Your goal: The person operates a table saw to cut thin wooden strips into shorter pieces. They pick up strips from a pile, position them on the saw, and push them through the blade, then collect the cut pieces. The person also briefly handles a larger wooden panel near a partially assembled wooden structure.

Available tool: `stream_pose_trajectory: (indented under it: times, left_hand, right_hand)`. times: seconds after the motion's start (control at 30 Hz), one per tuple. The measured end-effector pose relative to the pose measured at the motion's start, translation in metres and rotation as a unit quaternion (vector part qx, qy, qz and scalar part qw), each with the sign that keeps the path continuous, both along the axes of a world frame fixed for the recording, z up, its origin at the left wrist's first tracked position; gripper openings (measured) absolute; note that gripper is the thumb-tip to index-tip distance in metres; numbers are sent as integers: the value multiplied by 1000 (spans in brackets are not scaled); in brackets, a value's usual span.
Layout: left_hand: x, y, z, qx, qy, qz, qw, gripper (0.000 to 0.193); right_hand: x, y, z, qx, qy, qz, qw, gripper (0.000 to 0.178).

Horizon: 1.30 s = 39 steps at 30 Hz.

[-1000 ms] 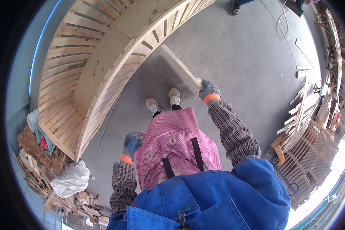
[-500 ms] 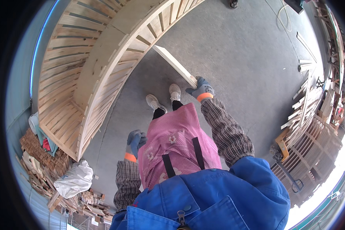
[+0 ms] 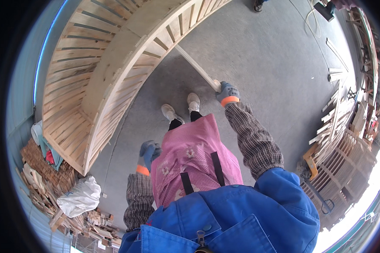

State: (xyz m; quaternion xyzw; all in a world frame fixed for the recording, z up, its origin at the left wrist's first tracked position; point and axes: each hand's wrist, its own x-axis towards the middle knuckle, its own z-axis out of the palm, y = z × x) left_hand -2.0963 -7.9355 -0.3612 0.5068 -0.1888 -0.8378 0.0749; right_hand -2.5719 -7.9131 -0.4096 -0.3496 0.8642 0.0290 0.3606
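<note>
My right hand [image 3: 229, 92], in a grey-blue glove with an orange cuff, is closed around the near end of a narrow pale wooden board [image 3: 197, 67]. The board slants away to the left, and its far end reaches the side of a long slatted wooden frame [image 3: 114, 90]. My left hand [image 3: 149, 152], gloved the same way, hangs beside the pink checked apron [image 3: 194, 147]. Its fingers are curled in, and nothing shows in them.
Behind the left hand lie a white sack [image 3: 80, 197] and piled wood scraps [image 3: 46, 158]. At right are stacked slatted panels [image 3: 340, 168], a yellow-and-grey pallet jack [image 3: 311, 166] and loose planks [image 3: 331, 114]. Another person's shoe [image 3: 258, 5] shows at the top, near a hose [image 3: 310, 23].
My right hand has moved slightly forward and right with the board. The board has turned and now looks narrower. The left hand has hardly moved.
</note>
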Motion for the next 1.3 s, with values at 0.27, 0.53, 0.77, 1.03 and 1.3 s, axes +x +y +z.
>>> stream_pose_trajectory:
  times: [0.27, 0.53, 0.77, 1.03, 1.3]
  left_hand:
    - [-8, 0, 48, -20, -175, 41, 984, 33]
    - [-57, -32, 43, 9, -233, -78, 969, 22]
    - [-206, -83, 73, 79, -127, 15, 989, 52]
    - [-245, -143, -69, 125, 51, 443, 886, 63]
    - [-210, -235, -96, 112, 77, 445, 885, 51]
  right_hand:
    - [-41, 5, 114, -59, -12, 44, 997, 45]
    - [-34, -31, 128, -105, -25, 258, 960, 38]
    - [-15, -157, 101, -39, -56, 483, 873, 35]
    - [13, -238, 40, -81, 2, 580, 811, 27]
    - [-8, -249, 145, -307, -105, 198, 925, 37]
